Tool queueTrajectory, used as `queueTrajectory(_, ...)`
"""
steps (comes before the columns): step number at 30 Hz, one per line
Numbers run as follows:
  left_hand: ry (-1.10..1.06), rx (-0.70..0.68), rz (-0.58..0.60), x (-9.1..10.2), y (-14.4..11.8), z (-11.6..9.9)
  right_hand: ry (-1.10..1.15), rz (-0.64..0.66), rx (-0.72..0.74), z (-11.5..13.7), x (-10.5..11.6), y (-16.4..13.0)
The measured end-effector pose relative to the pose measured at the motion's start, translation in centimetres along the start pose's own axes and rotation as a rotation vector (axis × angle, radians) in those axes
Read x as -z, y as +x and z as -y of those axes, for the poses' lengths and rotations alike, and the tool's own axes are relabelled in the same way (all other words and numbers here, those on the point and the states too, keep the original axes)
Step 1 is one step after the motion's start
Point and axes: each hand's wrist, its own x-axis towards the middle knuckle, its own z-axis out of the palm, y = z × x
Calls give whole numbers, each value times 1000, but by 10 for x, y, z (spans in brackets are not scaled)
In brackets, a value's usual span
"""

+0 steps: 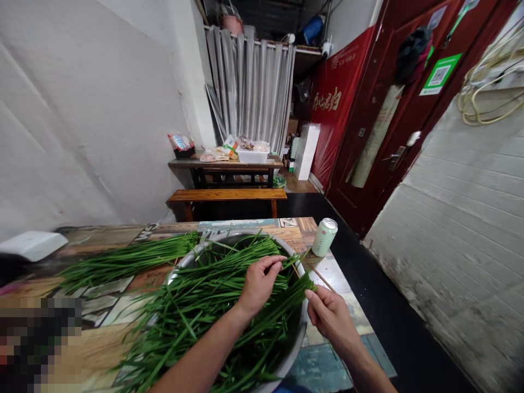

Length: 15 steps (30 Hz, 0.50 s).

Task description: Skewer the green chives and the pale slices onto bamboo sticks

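Observation:
A large metal basin (301, 333) on the table is heaped with long green garlic chives (204, 295), many hanging over its left rim. Above its right side, my left hand (258, 283) has thumb and fingers pinched at a few chive stalks (291, 263). At the right rim, my right hand (327, 312) is closed on the cut ends of a chive bundle (292, 297), whose leaves trail left into the basin. A thin brown stick or straw-like strand (321, 275) runs past the rim between the hands; its kind is unclear.
Another pile of chives (139, 259) lies left of the basin on the patterned table (110, 344). A pale green can (325, 237) stands near the right table edge. Beyond are a wooden bench (229, 195) and a second table with a white tub (252, 155).

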Motion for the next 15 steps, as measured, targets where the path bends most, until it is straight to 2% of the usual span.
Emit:
queueTrajectory(3,7,10,-15,0,0,2,-7,0,3,-2,0,0)
queueTrajectory(15,-1,-17,45,0,-1,-2,1,-3,2,-2,1,-1)
